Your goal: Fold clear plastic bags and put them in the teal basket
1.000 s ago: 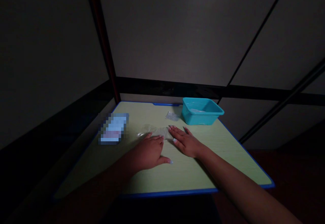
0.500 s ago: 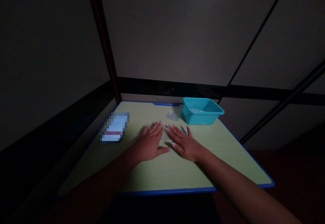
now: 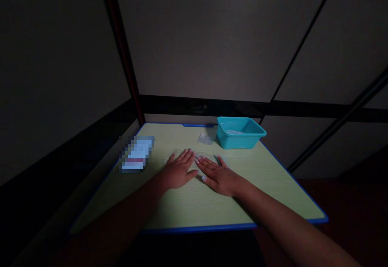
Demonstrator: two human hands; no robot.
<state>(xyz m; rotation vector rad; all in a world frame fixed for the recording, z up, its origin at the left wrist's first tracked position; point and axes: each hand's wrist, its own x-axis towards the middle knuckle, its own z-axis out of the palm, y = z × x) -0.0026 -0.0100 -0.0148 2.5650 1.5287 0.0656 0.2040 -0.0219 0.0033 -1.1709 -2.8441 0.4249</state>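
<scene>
My left hand [image 3: 178,172] lies flat with its fingers spread on a clear, thin plastic piece [image 3: 198,155] on the table. Close beside it, my right hand [image 3: 218,175] also rests flat on the plastic, fingers stretched out. The index fingertips of the two hands nearly meet. Much of the plastic is hidden under both hands. Beyond them lies a second small clear plastic piece [image 3: 206,139], just left of a turquoise basket [image 3: 241,141].
The pale green table [image 3: 194,212] has a blue edge. A phone-like object with a blurred bright screen [image 3: 138,154] lies at its left side. Something whitish is inside the turquoise basket. Dark panelled walls [image 3: 200,36] stand behind and to the left.
My right hand has moved slightly down and left, toward me. My left hand has shifted only a little. More of the clear plastic shows around the fingers.
</scene>
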